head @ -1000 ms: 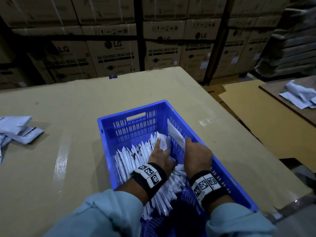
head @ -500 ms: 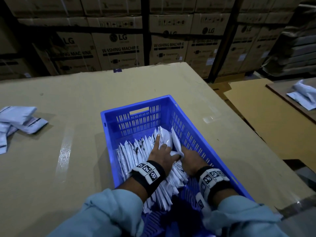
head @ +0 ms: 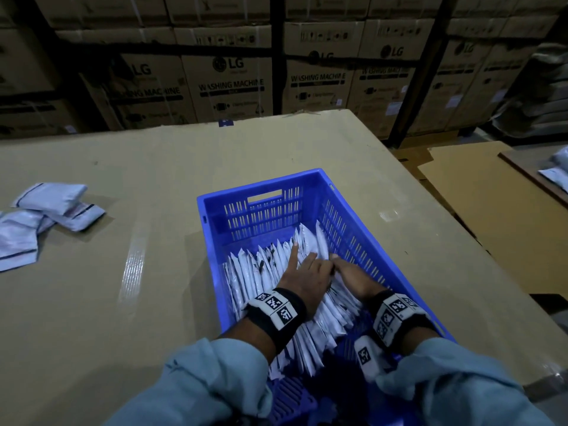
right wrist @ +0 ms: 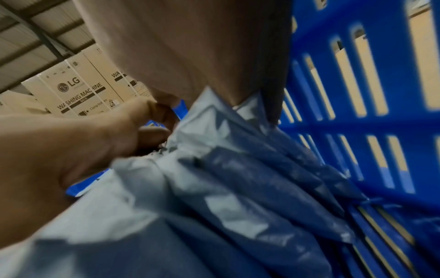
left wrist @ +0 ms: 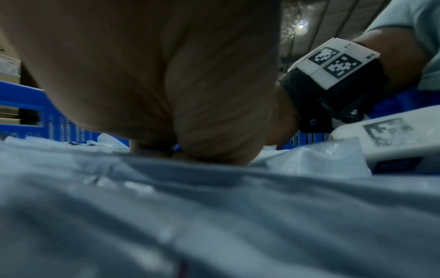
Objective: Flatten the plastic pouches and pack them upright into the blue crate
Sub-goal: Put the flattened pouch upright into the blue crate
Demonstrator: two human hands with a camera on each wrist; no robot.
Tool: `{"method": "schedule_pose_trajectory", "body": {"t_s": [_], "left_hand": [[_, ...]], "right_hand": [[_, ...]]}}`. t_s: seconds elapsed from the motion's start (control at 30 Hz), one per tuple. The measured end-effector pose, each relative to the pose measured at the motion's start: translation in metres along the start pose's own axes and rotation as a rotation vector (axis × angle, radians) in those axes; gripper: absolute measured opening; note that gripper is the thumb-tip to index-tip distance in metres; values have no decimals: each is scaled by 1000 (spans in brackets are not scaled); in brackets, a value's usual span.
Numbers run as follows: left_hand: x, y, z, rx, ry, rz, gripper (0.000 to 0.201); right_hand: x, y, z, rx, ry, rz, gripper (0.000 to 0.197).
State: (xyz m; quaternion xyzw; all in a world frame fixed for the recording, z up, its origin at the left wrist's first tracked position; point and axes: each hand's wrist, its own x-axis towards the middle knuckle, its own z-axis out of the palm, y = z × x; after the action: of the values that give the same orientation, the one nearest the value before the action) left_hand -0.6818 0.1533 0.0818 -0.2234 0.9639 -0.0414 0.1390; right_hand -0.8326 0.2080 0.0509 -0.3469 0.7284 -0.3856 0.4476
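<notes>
The blue crate [head: 261,182] sits in the middle of the cardboard-covered table. A row of flat white pouches [head: 255,272] stands upright inside it. My left hand [head: 302,269] lies on top of the row with its index finger [head: 294,252] straight, pressing the pouches down. My right hand [head: 350,275] is beside it, by the crate's right wall. Its fingers curl down round the near edge of the last pouch [head: 321,241], which stands upright, and their tips are hidden. The right wrist view shows pouches [right wrist: 238,188] under my palm [right wrist: 190,47] beside the slotted wall [right wrist: 357,94].
Several loose pouches [head: 46,210] lie on the table at the far left. More pouches [head: 556,170] lie on a separate table at the right edge. Stacked cardboard boxes [head: 230,84] on racks stand behind the table. The far end of the crate holds no pouches.
My right hand has come down into the crate with the pouch it held up, and the pouch now stands at the end of the row. My left hand stays on the row.
</notes>
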Motion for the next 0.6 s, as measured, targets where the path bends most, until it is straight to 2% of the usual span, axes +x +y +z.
{"method": "schedule_pose_trajectory", "body": {"t_s": [0.1, 0.13, 0.3, 0.37, 0.47, 0.53, 0.6], "left_hand": [[-1, -4, -3, -51, 31, -27, 112], [-1, -5, -4, -38, 32, -28, 112], [7, -9, 6, -24, -21, -64, 133], [9, -12, 5, -18, -46, -60, 131], [10, -13, 4, 81, -75, -75, 127], [10, -11, 3, 146, -96, -92, 125], [11, -10, 1, 161, -98, -105, 122]], "right_hand": [[-12, -9, 3, 49, -65, 48, 79], [-16, -14, 5, 86, -76, 63, 86], [-18, -16, 6, 237, -71, 86, 84], [-19, -14, 6, 220, -73, 103, 83], [-17, -11, 9, 235, -22, 47, 66], [-11, -8, 12, 128, 111, 79, 69], [-12, -10, 17, -67, 127, 133, 55]]}}
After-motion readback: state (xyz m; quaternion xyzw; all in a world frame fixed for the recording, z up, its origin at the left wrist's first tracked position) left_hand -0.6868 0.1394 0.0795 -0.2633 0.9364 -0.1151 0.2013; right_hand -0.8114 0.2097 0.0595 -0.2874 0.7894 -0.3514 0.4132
